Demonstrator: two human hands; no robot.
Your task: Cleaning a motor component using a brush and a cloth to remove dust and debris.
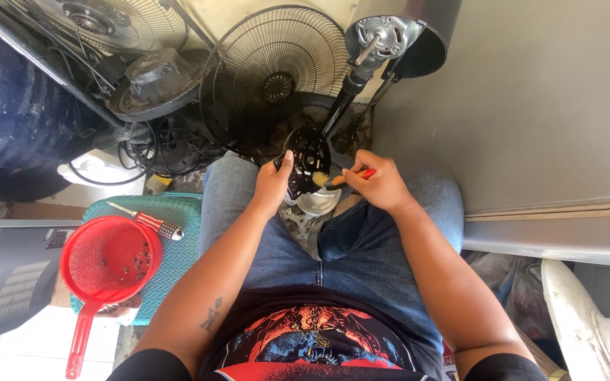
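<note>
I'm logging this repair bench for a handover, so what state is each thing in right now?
Left hand: grip closed on the black fan part, steadying it.
Right hand: grip closed on a small brush, bristles at the part.
Fan motor: uncovered, shaft bare.
Fan guard: detached, propped upright.
Red strainer: lying on the teal stool, small screws inside.
Screwdriver: lying on the stool, unheld.

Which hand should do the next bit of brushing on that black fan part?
Probably the right hand: it already grips the small brush, bristles against the black fan part. The left hand is busy steadying that part over the lap.
</note>
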